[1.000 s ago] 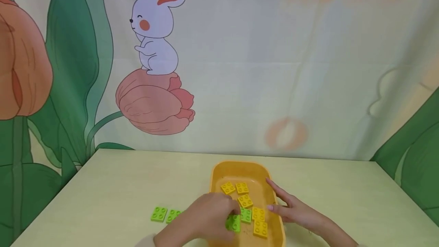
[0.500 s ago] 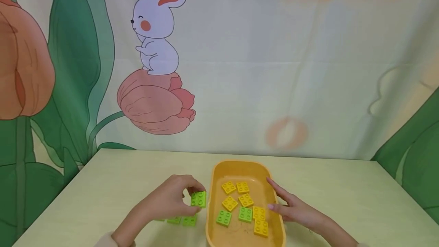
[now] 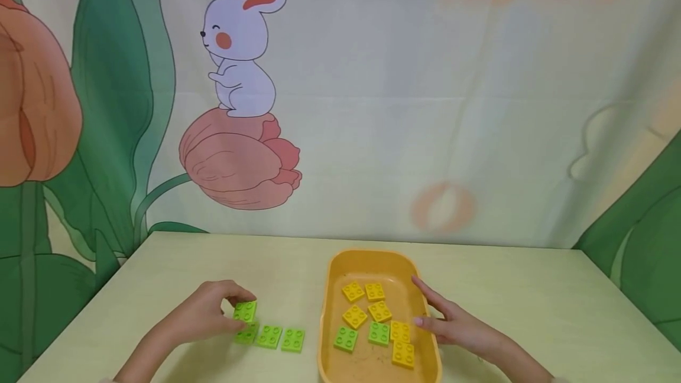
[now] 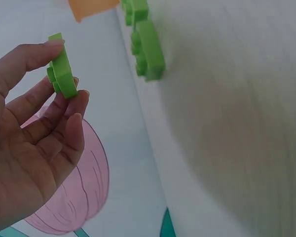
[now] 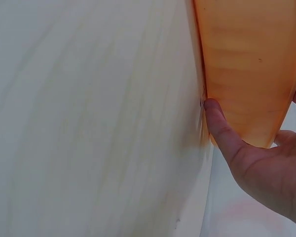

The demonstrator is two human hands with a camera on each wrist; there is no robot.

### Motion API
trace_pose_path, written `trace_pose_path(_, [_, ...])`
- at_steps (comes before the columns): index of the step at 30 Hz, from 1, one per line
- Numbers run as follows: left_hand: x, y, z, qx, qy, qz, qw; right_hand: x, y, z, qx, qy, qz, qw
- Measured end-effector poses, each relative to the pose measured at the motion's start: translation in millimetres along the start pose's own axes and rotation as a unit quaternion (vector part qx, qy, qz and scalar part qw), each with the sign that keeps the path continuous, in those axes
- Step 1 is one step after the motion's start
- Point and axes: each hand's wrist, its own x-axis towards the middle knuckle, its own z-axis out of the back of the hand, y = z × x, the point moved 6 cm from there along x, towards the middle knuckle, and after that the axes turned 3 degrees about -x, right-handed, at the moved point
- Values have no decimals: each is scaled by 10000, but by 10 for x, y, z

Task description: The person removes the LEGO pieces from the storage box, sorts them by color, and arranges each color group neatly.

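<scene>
My left hand [image 3: 204, 315] pinches a green building block [image 3: 246, 311] between thumb and fingertips. In the head view the block overlaps the leftmost of three green blocks lying in a row on the table; the middle one [image 3: 269, 336] and right one [image 3: 292, 340] show fully. The left wrist view shows the held block [image 4: 64, 74] edge-on, its studs facing left. My right hand [image 3: 468, 330] holds the right side of a yellow-orange tray [image 3: 332, 288], with fingertips over its rim. Up close, one finger [image 5: 222, 123] lies along the tray's outer wall [image 5: 251, 74].
Inside the tray lie several yellow blocks [image 3: 380, 312] and two green ones, a left one [image 3: 346, 339] and a right one [image 3: 379, 333]. The pale table [image 3: 505, 276] ends at a printed curtain [image 3: 372, 105] with a rabbit and tulips.
My left hand has lifted a green block out of the tray and carried it left to the row on the table. The right hand stays on the tray's side.
</scene>
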Motion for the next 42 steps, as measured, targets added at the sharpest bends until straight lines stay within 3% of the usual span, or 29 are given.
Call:
trace_pose_path(7, [-101, 258, 55, 144, 75, 267, 9995, -7, 10, -7, 50, 43, 47, 10000])
trace_pose_path(17, [-122, 475, 21, 356, 324, 745, 9961, -2, 15, -8, -30, -75, -86, 9999])
trace_pose_path(28, [-74, 477, -68, 371, 628, 972, 9926, -18, 27, -6, 56, 41, 39, 10000])
trace_pose_path(36, [-28, 484, -95, 632, 597, 1232, 9886, -15, 30, -10, 14, -69, -96, 9999])
trace_pose_path(42, [-21, 467, -95, 702, 601, 1066, 9900, -12, 32, -6, 99, 27, -8, 9999])
